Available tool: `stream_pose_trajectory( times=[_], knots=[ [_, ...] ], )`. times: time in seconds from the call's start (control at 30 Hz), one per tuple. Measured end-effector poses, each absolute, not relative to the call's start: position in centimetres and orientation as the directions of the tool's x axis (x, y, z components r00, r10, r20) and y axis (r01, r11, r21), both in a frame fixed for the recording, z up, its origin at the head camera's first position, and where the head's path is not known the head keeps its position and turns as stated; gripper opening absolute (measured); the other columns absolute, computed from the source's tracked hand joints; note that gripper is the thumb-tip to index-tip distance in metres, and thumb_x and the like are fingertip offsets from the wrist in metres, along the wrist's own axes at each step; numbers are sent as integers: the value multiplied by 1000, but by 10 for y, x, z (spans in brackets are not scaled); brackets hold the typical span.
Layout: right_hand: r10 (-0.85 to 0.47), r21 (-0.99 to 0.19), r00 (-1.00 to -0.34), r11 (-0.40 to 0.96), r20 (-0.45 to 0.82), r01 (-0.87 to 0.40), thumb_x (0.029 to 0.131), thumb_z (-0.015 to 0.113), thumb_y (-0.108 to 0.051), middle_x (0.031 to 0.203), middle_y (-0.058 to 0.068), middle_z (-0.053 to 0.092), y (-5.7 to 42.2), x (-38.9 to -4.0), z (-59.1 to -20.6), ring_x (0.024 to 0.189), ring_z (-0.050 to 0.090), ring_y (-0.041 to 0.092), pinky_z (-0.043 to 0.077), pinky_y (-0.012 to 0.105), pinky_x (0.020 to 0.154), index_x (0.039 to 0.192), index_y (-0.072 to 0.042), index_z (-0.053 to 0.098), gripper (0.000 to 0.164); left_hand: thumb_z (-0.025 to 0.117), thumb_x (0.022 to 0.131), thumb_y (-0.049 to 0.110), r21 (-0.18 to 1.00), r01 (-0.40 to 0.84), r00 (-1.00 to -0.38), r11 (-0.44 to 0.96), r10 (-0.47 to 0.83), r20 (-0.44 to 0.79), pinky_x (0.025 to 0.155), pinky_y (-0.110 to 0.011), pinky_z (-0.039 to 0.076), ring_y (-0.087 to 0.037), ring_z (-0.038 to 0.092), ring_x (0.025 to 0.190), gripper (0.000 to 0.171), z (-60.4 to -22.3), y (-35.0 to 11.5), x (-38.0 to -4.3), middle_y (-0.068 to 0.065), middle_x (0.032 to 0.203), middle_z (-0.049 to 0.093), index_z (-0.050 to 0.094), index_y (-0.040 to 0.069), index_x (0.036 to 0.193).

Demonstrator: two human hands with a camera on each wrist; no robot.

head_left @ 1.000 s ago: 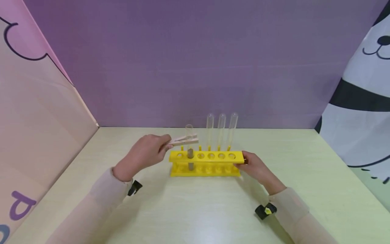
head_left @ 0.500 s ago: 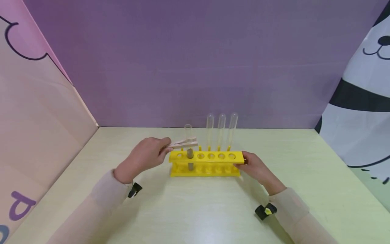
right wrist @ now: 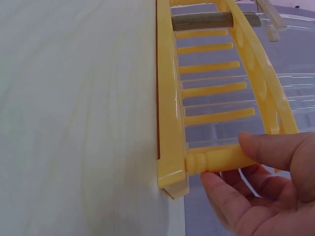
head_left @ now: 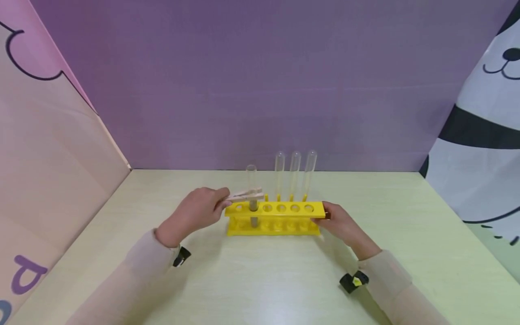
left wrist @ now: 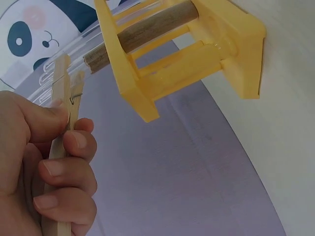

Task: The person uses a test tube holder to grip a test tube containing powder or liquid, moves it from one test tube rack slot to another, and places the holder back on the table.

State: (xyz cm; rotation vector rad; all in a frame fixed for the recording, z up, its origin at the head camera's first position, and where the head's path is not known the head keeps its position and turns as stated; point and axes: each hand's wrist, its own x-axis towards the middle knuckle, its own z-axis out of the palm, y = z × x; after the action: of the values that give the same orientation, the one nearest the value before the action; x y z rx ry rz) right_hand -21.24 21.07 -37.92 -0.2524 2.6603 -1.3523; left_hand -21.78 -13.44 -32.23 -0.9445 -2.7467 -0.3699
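A wooden test tube holder [head_left: 245, 196] is gripped in my left hand [head_left: 195, 212], its fingers curled round the handle in the left wrist view. Its jaws lie at a glass test tube [head_left: 251, 175], just above the rack's top bar; whether they clamp the glass, I cannot tell. That tube stands upright in the second hole from the left of the yellow test tube rack [head_left: 280, 233], with brownish-grey contents [left wrist: 162, 27] in its lower part. My right hand [head_left: 343, 223] holds the rack's right end, thumb and fingers round the end post [right wrist: 221, 158].
Several yellow pegs line the rack's back; three clear test tubes [head_left: 295, 164] sit upside down on the right-hand ones. The rack stands on a pale wooden table [head_left: 260, 280]. A purple backdrop [head_left: 260, 90] rises behind, with printed panels at both sides.
My left hand has lowered the test tube holder along the tube, bringing it close to the rack's top bar. My right hand and the rack have stayed put.
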Motion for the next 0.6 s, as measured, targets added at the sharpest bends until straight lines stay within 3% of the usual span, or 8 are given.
stream_pose_trajectory(
  times=[0.6],
  knots=[
    [-183,-802,-980,596,-80,-45,92,57,-2,125,22,54,209,-213,-379,102,55,28,50,38,87,128,7,48,38,61,92,16,166,643,-759,748,593,269,49,-23,27,-9,28,47,21,-331,-135,-217,5,54,33,48,13,76]
  ],
)
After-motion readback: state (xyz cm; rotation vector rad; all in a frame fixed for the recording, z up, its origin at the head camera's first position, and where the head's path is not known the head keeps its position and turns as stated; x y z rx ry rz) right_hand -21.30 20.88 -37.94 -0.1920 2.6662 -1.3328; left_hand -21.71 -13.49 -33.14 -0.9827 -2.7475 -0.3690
